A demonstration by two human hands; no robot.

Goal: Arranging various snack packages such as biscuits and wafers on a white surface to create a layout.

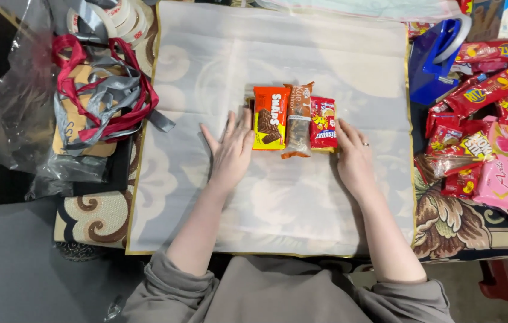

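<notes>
Pale paper lies flat under three snack packs at its centre — left hand and right hand, both spread flat, flank them, apparently squaring the row.

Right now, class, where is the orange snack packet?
In the head view, the orange snack packet lies mid-sheet, leftmost of three packets, touching the brown packet, with the left hand at its left edge.

My bench wears a patterned cloth. A pale wrapping sheet lies flat on its middle, with three snack packets side by side on it. Right of it I see a heap of snack packs; left, ribbons.
</notes>
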